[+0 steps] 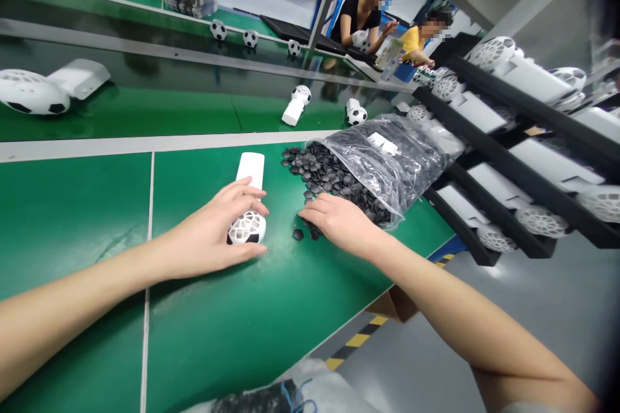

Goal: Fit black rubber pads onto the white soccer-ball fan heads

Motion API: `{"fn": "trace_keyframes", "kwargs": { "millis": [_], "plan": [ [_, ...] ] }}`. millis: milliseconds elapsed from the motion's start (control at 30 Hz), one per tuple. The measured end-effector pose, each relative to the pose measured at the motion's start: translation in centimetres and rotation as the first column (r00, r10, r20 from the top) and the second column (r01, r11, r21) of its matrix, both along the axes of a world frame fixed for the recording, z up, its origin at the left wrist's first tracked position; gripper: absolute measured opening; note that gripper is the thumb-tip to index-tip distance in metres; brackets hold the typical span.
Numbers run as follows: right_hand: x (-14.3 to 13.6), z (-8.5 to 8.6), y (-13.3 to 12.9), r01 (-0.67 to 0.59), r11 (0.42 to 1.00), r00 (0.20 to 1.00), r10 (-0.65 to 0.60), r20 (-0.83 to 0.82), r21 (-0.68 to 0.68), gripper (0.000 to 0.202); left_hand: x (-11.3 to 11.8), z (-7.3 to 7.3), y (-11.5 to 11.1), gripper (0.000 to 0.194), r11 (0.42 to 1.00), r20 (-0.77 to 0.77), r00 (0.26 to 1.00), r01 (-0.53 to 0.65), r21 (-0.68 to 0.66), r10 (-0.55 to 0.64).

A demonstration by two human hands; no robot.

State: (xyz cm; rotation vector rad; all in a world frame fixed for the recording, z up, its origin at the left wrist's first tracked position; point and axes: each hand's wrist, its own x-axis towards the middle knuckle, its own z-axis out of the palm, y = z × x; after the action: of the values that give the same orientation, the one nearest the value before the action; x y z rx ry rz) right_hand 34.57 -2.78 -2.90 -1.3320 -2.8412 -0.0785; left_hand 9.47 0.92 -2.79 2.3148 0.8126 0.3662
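Observation:
On the green table lies a white soccer-ball-shaped part (248,228) with a lattice top and some black patches, joined to a white rectangular body (250,168). My left hand (213,229) is wrapped round the ball part, thumb on the near side and fingers across the far side. Small black pentagon pieces (334,174) spill from a clear plastic bag (402,151). At the near left edge of that pile is my right hand (334,219), its fingers together and pointing down; whatever is under the fingertips is hidden. A loose black piece (298,234) lies beside them.
Black racks (513,168) holding several white ball units stand at the right. Beyond the table's pale edge (194,142), a green conveyor (194,110) carries more units. Small soccer balls (250,39) line the far ledge. Two people sit at the back; another person's arm shows top left.

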Motion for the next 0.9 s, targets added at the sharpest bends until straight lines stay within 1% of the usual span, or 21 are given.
{"fn": "trace_keyframes", "kwargs": {
  "millis": [67, 100, 167, 233, 300, 333, 400, 433, 500, 533, 600, 667, 700, 733, 800, 833, 900],
  "plan": [
    [-0.1, 0.5, 0.0, -0.017, 0.999, 0.999, 0.019, 0.045, -0.029, 0.021, -0.3, 0.0, -0.3, 0.037, 0.998, 0.011, 0.998, -0.064, 0.015, 0.063],
    [-0.1, 0.6, -0.1, -0.022, 0.999, 0.998, 0.024, 0.06, -0.042, 0.021, -0.5, 0.0, -0.4, 0.036, 0.997, 0.015, 0.997, -0.072, 0.011, 0.072],
    [-0.1, 0.6, -0.2, -0.016, 0.999, 0.995, 0.02, 0.094, -0.045, 0.02, -1.2, 0.2, -0.5, 0.03, 0.999, 0.009, 0.999, -0.043, -0.022, 0.043],
    [-0.2, 0.3, -0.2, 0.002, 1.0, 0.992, 0.0, 0.13, -0.017, 0.022, -2.0, 0.4, -0.6, 0.027, 0.999, -0.017, 1.0, -0.014, -0.051, 0.013],
    [-0.2, -0.2, -0.1, 0.039, 0.999, 0.991, -0.042, 0.126, 0.027, 0.027, -2.8, 0.5, -0.7, 0.032, 0.997, -0.041, 0.998, -0.053, -0.048, 0.051],
    [-0.3, -0.5, 0.0, 0.072, 0.996, 0.992, -0.076, 0.098, 0.042, 0.029, -3.2, 0.5, -0.8, 0.037, 0.995, -0.049, 0.995, -0.092, -0.039, 0.09],
    [-0.6, -0.8, 0.3, 0.156, 0.987, 0.988, -0.155, -0.022, 0.032, 0.029, -3.8, 0.6, -0.9, 0.046, 0.986, -0.066, 0.985, -0.165, -0.036, 0.163],
    [-0.9, -0.8, 0.4, 0.188, 0.982, 0.976, -0.186, -0.108, 0.002, 0.026, -4.1, 0.7, -0.9, 0.049, 0.983, -0.075, 0.982, -0.179, -0.045, 0.175],
    [-2.0, -0.6, 0.5, 0.211, 0.973, 0.925, -0.228, -0.303, -0.09, 0.019, -4.6, 1.0, -0.8, 0.05, 0.984, -0.097, 0.984, -0.158, -0.078, 0.151],
    [-2.7, -0.4, 0.5, 0.201, 0.969, 0.886, -0.243, -0.396, -0.145, 0.015, -4.9, 1.3, -0.7, 0.051, 0.986, -0.107, 0.987, -0.134, -0.099, 0.123],
    [-4.3, 0.0, 0.5, 0.133, 0.955, 0.8, -0.261, -0.54, -0.265, 0.009, -5.1, 1.6, -0.5, 0.052, 0.987, -0.12, 0.991, -0.08, -0.141, 0.063],
    [-6.0, 0.4, 0.3, 0.015, 0.936, 0.735, -0.249, -0.63, -0.351, 0.006, -5.2, 1.8, -0.5, 0.055, 0.983, -0.116, 0.992, -0.06, -0.172, 0.04],
    [-6.8, 0.6, 0.2, -0.046, 0.932, 0.713, -0.222, -0.666, -0.36, 0.006, -5.1, 1.7, -0.6, 0.056, 0.984, -0.101, 0.994, -0.064, -0.169, 0.047],
    [-7.4, 0.7, 0.2, -0.095, 0.933, 0.694, -0.189, -0.694, -0.349, 0.006, -4.9, 1.5, -0.7, 0.055, 0.985, -0.08, 0.995, -0.079, -0.152, 0.067],
    [-8.4, 0.8, 0.2, -0.127, 0.941, 0.67, -0.151, -0.727, -0.313, 0.007, -4.6, 1.1, -1.0, 0.051, 0.988, -0.034, 0.993, -0.116, -0.099, 0.113],
    [-8.8, 0.8, 0.2, -0.122, 0.941, 0.666, -0.159, -0.729, -0.316, 0.007, -4.5, 0.9, -1.2, 0.048, 0.989, -0.012, 0.992, -0.13, -0.073, 0.129],
    [-9.4, 0.7, 0.2, -0.105, 0.918, 0.672, -0.217, -0.708, -0.381, 0.008, -4.2, 0.6, -1.3, 0.044, 0.988, 0.013, 0.989, -0.146, -0.055, 0.147]
  ]
}}
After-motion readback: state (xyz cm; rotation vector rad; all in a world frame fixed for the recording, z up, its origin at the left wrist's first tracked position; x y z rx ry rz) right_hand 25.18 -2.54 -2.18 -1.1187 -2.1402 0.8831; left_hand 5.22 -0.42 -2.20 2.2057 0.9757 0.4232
